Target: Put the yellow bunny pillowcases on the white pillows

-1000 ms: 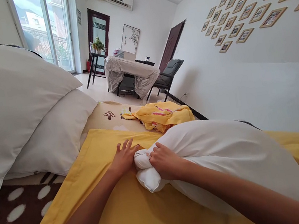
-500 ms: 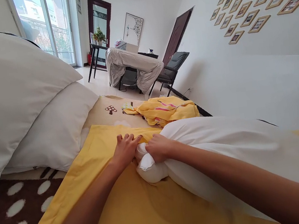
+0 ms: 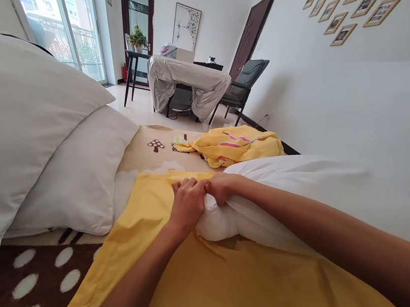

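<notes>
Right hand clenched on the bunched end of the white pillow; left hand right up against it, its grip hard to tell; pillow lying across yellow cloth.

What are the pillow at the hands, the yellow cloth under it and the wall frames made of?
Pillow: smooth, matte fabric, maybe cotton; it creases softly. Yellow cloth: dull fabric, perhaps cotton, with soft folds. Frames: probably pale, plain wood, from the tan colour.

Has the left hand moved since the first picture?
Yes: judged against the brown mushroom print, the left hand has shifted rightward, toward the right hand.
</notes>
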`<state>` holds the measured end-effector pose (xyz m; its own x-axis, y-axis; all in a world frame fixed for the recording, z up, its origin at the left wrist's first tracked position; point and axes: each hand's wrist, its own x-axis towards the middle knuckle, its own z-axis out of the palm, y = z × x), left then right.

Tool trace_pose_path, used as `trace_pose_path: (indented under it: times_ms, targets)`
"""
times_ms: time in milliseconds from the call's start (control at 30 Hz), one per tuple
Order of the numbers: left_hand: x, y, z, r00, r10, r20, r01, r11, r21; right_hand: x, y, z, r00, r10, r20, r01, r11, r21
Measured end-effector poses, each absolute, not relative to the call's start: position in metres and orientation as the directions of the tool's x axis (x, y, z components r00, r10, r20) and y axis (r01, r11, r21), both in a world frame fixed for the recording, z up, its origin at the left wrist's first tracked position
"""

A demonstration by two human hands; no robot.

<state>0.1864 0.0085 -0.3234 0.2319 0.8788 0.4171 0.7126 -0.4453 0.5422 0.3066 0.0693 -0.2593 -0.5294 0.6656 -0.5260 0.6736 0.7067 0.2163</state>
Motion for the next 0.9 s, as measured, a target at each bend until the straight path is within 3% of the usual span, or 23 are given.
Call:
trace_pose_path:
  times_ms: [100, 233, 333, 433, 500, 733, 900]
  targets:
    - [0.184, 0.005, -0.319, 0.330, 0.856, 0.398, 0.729, -0.499, 0.468, 0.316, 0.074, -0.259, -0.472, 0.668, -0.576, 0.673, 0.695, 0.253]
    - [0.182, -0.012, -0.296, 0.374, 0.876, 0.304, 0.857, -0.452, 0.249, 0.325, 0.079, -0.258, -0.457, 0.669, -0.586, 0.673, 0.691, 0.264]
    - [0.184, -0.033, -0.278, 0.457, 0.875, 0.160, 0.867, -0.478, 0.138, 0.328, 0.080, -0.257, -0.450, 0.677, -0.582, 0.677, 0.684, 0.271]
    - [0.190, -0.051, -0.279, 0.655, 0.748, -0.106, 0.753, -0.635, 0.175, 0.328, 0.079, -0.256, -0.437, 0.686, -0.582, 0.680, 0.676, 0.285]
    - [0.195, -0.056, -0.290, 0.687, 0.698, -0.203, 0.727, -0.662, 0.181, 0.327, 0.078, -0.255, -0.428, 0.694, -0.579, 0.682, 0.668, 0.297]
    - [0.211, -0.054, -0.328, 0.606, 0.777, -0.170, 0.795, -0.592, 0.129, 0.329, 0.079, -0.257, -0.408, 0.696, -0.590, 0.688, 0.660, 0.302]
    - [0.212, -0.061, -0.316, 0.636, 0.739, -0.221, 0.772, -0.611, 0.177, 0.330, 0.079, -0.257, -0.411, 0.698, -0.587, 0.689, 0.659, 0.302]
